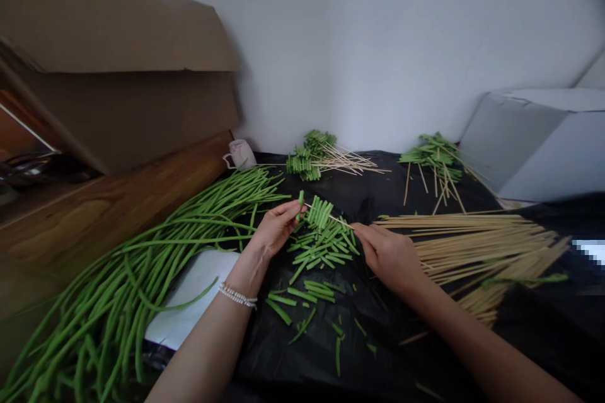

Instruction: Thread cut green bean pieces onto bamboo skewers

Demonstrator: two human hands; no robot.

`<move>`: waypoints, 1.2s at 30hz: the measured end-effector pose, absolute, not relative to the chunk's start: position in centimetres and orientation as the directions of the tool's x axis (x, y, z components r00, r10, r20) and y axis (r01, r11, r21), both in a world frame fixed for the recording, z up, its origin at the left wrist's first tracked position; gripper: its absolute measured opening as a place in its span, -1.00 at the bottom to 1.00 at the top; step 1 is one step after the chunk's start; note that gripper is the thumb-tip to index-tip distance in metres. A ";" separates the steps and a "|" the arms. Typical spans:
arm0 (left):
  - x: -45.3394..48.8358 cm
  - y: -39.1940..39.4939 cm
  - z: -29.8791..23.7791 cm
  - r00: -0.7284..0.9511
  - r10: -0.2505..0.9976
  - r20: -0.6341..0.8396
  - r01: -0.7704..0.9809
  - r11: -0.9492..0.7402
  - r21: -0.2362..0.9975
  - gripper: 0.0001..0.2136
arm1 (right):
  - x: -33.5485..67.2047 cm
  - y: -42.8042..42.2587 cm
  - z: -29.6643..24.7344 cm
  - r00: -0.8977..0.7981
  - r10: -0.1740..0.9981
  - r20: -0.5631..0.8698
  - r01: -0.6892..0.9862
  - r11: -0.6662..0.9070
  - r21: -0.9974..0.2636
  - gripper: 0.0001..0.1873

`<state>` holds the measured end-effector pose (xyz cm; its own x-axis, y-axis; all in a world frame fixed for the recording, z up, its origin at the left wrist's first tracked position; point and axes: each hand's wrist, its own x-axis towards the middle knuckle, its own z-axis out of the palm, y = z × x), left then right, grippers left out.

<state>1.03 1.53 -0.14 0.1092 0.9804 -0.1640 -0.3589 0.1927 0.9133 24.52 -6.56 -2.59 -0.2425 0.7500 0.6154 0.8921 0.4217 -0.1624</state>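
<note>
Uncut long beans [142,264] lie left of the cut-bean pile [316,252], loose skewers [472,245] to its right. Over the pile, the right hand [390,255] grips a loaded skewer [340,221], its axis running left to the left hand [276,227], which pinches a bean piece [300,198] at the skewer's tip.

Long beans [118,283] block the left, skewers [472,245] the right; near black sheet [378,352] open.

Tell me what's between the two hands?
In the head view, a skewer threaded with green bean pieces spans from left hand to right hand, above loose cut pieces.
</note>
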 end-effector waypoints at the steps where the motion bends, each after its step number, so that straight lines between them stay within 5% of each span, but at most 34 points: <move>1: 1.0 1.5 -0.1 0.117 0.978 -0.174 -0.380 0.206 0.902 -0.72 | 24.5 -6.6 -2.6 -0.243 0.749 0.617 0.892 0.422 -0.160 -0.68; 36: 1.0 1.6 -0.3 0.081 0.983 -0.167 -0.368 0.185 0.911 -0.72 | 24.3 -6.8 -2.6 -0.238 0.768 0.595 0.899 0.406 -0.165 -0.66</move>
